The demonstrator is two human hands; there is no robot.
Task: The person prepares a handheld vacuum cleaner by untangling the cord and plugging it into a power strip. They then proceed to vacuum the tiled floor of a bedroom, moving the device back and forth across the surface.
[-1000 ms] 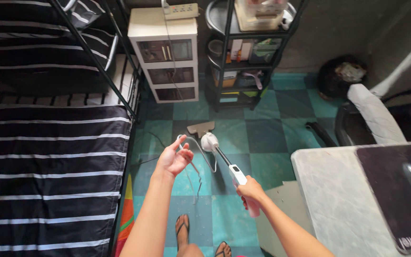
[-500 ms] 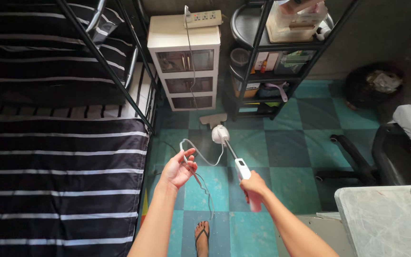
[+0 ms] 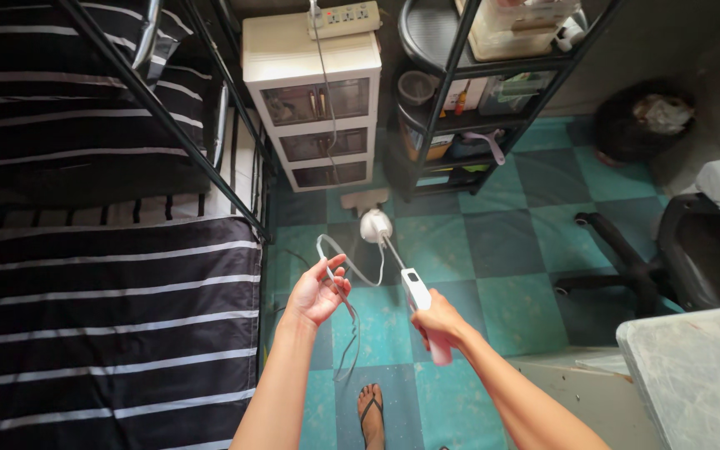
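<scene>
My right hand (image 3: 437, 321) grips the pink-ended handle of a white stick vacuum (image 3: 414, 292). Its round body (image 3: 374, 226) and beige floor head (image 3: 365, 198) rest on the teal checkered floor (image 3: 502, 242), pointing toward the drawer unit. My left hand (image 3: 318, 292) is palm up with the vacuum's grey cord (image 3: 345, 275) looped between thumb and fingers; the cord's slack hangs down toward my sandalled foot (image 3: 370, 412).
A bed with black-and-white striped bedding (image 3: 102, 308) and a black metal frame fills the left. A white drawer unit (image 3: 314, 100) with a power strip (image 3: 343, 17) on top, a black wire shelf (image 3: 477, 92), a dark bin (image 3: 643, 121), an office chair (image 3: 693, 250) and a grey table corner (image 3: 702, 375) stand around.
The view has shifted left, so the table mostly left the frame. The vacuum moved slightly closer to the drawers. My left hand keeps the cord loop, fingers a little more curled.
</scene>
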